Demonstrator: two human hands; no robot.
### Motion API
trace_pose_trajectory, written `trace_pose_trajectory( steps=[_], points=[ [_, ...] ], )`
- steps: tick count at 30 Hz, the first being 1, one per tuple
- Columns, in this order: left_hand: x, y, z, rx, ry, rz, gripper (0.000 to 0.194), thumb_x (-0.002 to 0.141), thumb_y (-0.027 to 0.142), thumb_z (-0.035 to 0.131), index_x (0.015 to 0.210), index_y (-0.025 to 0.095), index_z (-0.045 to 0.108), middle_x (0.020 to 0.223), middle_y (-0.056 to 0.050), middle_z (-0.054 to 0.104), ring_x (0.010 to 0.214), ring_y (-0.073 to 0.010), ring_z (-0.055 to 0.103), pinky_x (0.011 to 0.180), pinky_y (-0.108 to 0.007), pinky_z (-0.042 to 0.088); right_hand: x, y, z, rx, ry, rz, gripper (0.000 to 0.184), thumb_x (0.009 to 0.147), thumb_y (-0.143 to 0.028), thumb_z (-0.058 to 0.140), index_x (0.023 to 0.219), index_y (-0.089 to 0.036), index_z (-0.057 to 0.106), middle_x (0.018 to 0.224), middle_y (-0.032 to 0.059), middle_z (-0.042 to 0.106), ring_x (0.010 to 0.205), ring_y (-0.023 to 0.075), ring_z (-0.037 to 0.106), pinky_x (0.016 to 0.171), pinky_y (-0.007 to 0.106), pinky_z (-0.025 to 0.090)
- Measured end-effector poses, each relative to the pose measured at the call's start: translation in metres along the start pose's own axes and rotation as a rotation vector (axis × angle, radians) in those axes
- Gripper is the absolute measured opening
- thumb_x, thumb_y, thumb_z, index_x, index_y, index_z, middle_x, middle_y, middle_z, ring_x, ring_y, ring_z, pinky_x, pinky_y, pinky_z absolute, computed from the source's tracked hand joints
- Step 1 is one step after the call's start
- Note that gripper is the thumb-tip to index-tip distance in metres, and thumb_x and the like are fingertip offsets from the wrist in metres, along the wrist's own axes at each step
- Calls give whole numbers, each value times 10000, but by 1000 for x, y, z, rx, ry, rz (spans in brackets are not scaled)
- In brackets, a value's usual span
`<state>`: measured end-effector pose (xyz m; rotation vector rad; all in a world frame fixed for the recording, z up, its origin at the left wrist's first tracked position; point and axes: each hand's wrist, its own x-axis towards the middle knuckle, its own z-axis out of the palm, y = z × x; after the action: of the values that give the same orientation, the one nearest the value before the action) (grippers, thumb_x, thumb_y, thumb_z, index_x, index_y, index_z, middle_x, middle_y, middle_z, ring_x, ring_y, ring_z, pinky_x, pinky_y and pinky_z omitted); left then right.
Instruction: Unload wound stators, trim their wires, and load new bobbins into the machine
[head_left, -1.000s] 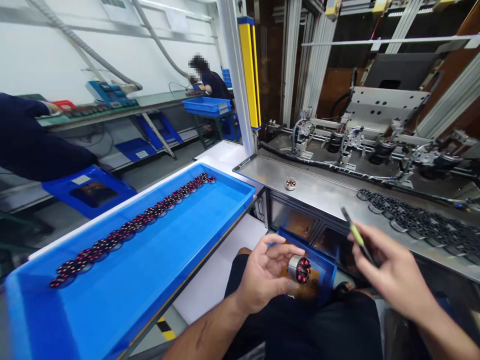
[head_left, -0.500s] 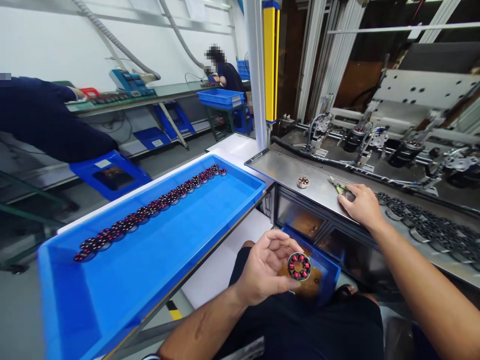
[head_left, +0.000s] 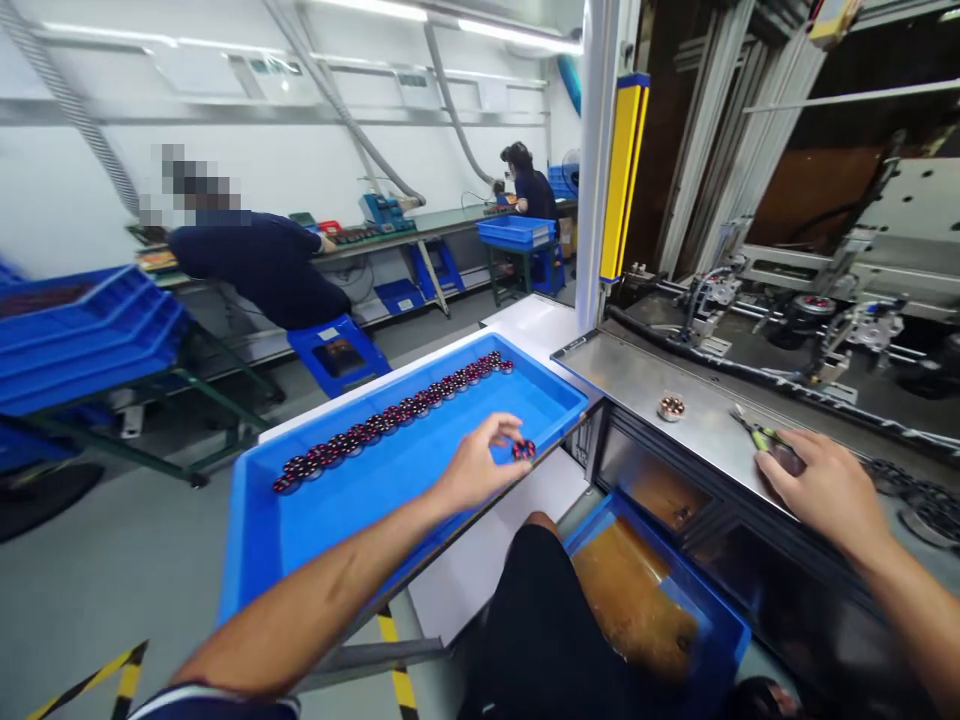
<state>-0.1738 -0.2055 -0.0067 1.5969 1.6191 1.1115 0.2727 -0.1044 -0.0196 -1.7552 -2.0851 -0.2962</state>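
In the head view my left hand (head_left: pixel 480 455) pinches a small round motor stator (head_left: pixel 523 451) with red windings between thumb and fingers. It is over the near edge of a blue tray (head_left: pixel 360 490). A long row of similar stators (head_left: pixel 390 420) lies in that tray. At the right, my right hand (head_left: pixel 832 485) is closed around the handles of small cutting pliers (head_left: pixel 759 428) with green and black grips, their jaws pointing away on the metal ledge (head_left: pixel 622 368). Left of the pliers sits a single copper-wound stator (head_left: pixel 671 406).
Several dark rings (head_left: pixel 900 485) lie beside my right hand. Behind the ledge is a machine (head_left: pixel 817 310) with a yellow post (head_left: pixel 625 180). Below is a blue bin (head_left: pixel 731 640). Two co-workers (head_left: pixel 255 260) sit at a bench at the back; stacked blue trays (head_left: pixel 90 350) stand left.
My left hand has moved with the stator from above my lap, forward and left to the blue tray. The head view has turned left. My right hand stays at the pliers.
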Motion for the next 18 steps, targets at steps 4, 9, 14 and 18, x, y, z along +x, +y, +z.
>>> trace_pose_trajectory(
  steps=[4, 9, 14, 18],
  points=[
    [91, -65, -23, 164, 203, -137, 301, 915, 312, 633, 1166, 148, 607, 1173, -89, 642, 1039, -232, 639, 895, -457, 546, 3, 6, 8, -20, 13, -5, 574, 840, -548, 392, 1071, -109, 681, 1174, 185, 696, 1119, 359, 618, 1000, 466, 448],
    [159, -119, -9, 205, 380, -205, 342, 936, 331, 604, 1231, 159, 584, 1236, -101, 621, 1052, -234, 641, 882, -450, 559, 3, 13, 13, -33, 19, -13, 564, 833, -569, 392, 1070, -139, 673, 1172, 161, 703, 1111, 333, 638, 1004, 451, 460],
    [198, -145, 4, 169, 559, -208, 350, 936, 331, 604, 1241, 161, 579, 1253, -103, 613, 1069, -240, 635, 891, -457, 556, 4, 15, 13, -32, 16, -9, 532, 831, -565, 425, 1063, -152, 669, 1175, 169, 702, 1109, 337, 645, 996, 464, 471],
    [208, -154, 6, 118, 648, -169, 350, 937, 329, 602, 1243, 161, 576, 1250, -103, 614, 1057, -236, 639, 884, -452, 559, 5, 13, 10, -15, 7, -17, 504, 833, -534, 467, 1077, -142, 668, 1187, 182, 696, 1096, 345, 647, 984, 468, 476]
  ],
)
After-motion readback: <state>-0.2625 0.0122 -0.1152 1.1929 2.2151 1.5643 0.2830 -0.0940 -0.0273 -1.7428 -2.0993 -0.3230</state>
